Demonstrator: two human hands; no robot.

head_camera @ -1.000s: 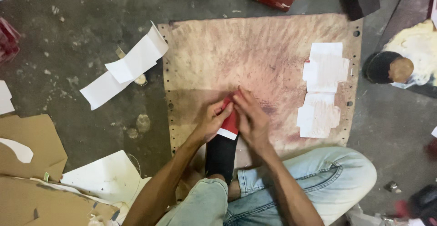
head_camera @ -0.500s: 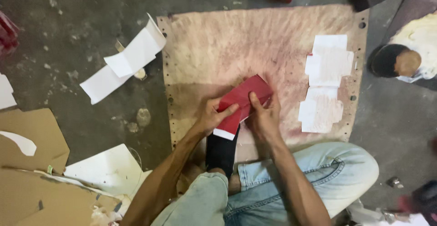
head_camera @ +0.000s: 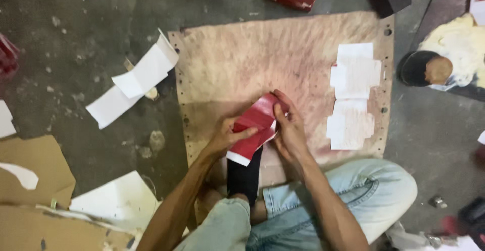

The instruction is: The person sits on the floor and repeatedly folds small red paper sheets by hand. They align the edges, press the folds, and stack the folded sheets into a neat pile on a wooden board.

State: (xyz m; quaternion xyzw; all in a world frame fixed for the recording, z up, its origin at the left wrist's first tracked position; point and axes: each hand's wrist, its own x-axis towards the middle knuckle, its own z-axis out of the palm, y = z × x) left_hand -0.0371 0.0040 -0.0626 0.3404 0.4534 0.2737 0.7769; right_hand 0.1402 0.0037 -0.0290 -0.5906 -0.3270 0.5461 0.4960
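Both hands now grasp the red card sheet (head_camera: 255, 129), lifted and bent since half a second ago, when it lay flatter. Left hand (head_camera: 228, 135) pinches the near fold, right hand (head_camera: 287, 129) the far edge. Folding looks midway. Stained board (head_camera: 227, 69) beneath; white cutouts (head_camera: 353, 94) right of the grip.

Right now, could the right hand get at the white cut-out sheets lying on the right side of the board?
Probably yes. The white sheets lie uncovered on the board, just beyond the right hand, with nothing between them. But that hand and the left hand are both gripping the red card, so it would have to let go first.
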